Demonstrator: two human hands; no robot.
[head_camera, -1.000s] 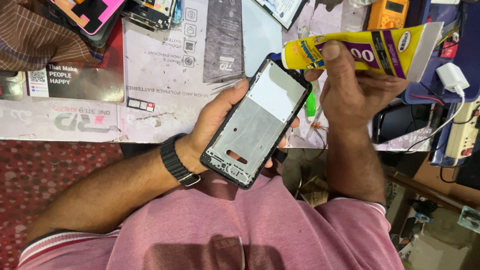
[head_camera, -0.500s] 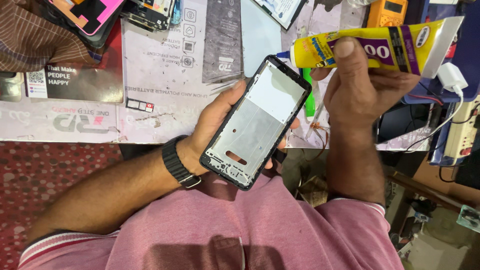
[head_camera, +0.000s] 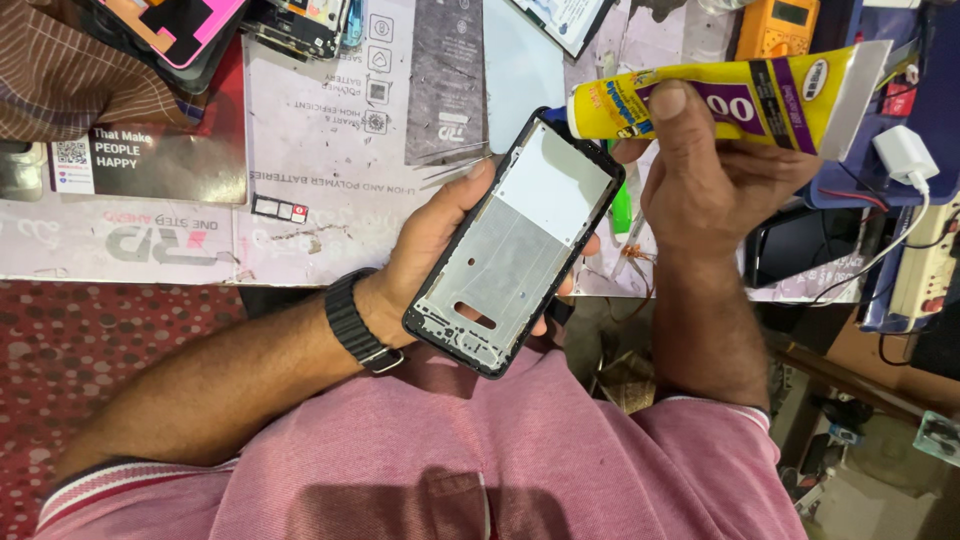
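Note:
My left hand (head_camera: 430, 240) grips a black phone frame (head_camera: 515, 245) from underneath, tilted with its top corner toward the upper right; the inside shows a bare metal plate and a white panel. On that wrist is a black watch band (head_camera: 355, 322). My right hand (head_camera: 715, 185) holds a yellow and purple glue tube (head_camera: 720, 100), lying almost level with the thumb pressed on top. The tube's nozzle end touches the frame's top corner.
A workbench covered with printed paper sheets (head_camera: 330, 150) lies ahead. A phone part with a pink back (head_camera: 180, 25), a yellow meter (head_camera: 785, 25), a white charger plug (head_camera: 905, 155), a power strip (head_camera: 925, 270) and a green-handled tool (head_camera: 622, 210) surround the hands.
The glue tube has swung from pointing up-right to lying nearly level, and its nozzle has settled on the frame's top corner. The left hand and frame have stayed put.

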